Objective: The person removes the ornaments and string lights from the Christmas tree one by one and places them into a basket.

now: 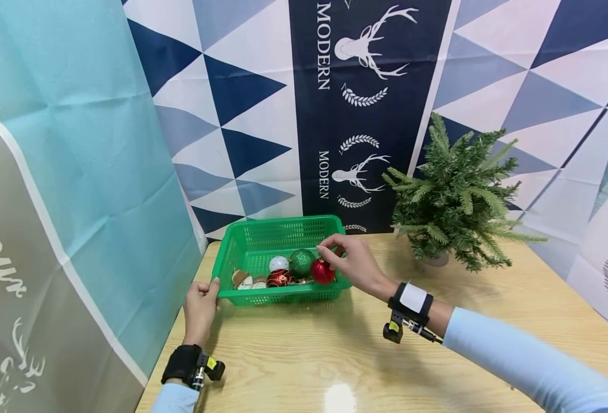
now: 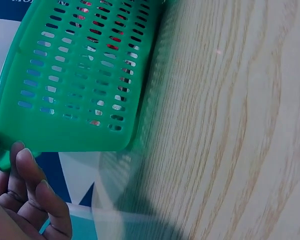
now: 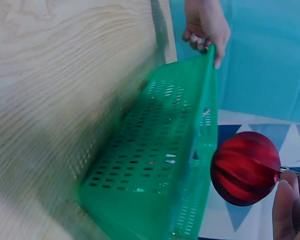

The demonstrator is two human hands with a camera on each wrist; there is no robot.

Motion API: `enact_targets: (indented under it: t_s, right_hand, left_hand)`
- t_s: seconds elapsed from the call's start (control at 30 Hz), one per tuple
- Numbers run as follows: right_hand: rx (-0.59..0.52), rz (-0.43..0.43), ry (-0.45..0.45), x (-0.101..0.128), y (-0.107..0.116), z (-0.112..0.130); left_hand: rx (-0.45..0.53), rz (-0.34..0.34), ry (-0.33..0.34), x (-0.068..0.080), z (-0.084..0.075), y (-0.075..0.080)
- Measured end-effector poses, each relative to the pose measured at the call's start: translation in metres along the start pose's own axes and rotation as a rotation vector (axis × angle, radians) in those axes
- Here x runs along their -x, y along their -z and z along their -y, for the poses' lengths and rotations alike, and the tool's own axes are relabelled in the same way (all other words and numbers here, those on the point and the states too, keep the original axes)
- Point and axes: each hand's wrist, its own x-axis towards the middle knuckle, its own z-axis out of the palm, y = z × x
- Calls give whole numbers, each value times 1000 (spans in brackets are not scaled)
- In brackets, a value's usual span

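Right hand: the right hand (image 1: 353, 261), centre of the head view, pinches the cap of a red ribbed bauble (image 1: 322, 271) between fingertips, so the ball hangs just over the right end of the green plastic basket (image 1: 283, 297).
Left hand: the left hand (image 1: 201, 304) grips the basket's left rim, thumb on top and fingers curled underneath.
Handling: the bauble looks light, hollow and glossy, probably brittle and slippery on its body; the small cap and hanging loop at the top seem the safest hold.
Basket: thin perforated walls, likely to flex; it rests on the wooden counter (image 1: 335, 367).
Also inside: a green glitter ball (image 1: 301, 262), a white ball (image 1: 279, 264) and another red ornament (image 1: 279, 279).
Nearby: a small potted fir (image 1: 456, 198), right of centre.
Hard to make out: the pale pieces at the basket's lower left are unclear; the right wrist view crops the fingers (image 3: 286, 210) at its lower-right edge.
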Motion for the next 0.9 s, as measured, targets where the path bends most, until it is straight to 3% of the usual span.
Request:
enact_targets:
  t_s: [0.33,0.63,0.9]
  right_hand:
    - [13,-9,-6,-5,-27,-3]
    - [-3,-66,12,-15,-35,-7]
    - [8,-58,-14,-14,-41,-13]
  left_hand:
    - [3,10,-2,0,1,-1]
    - [11,8,-8,0,0,0]
    - [5,0,-8,-1,1,0]
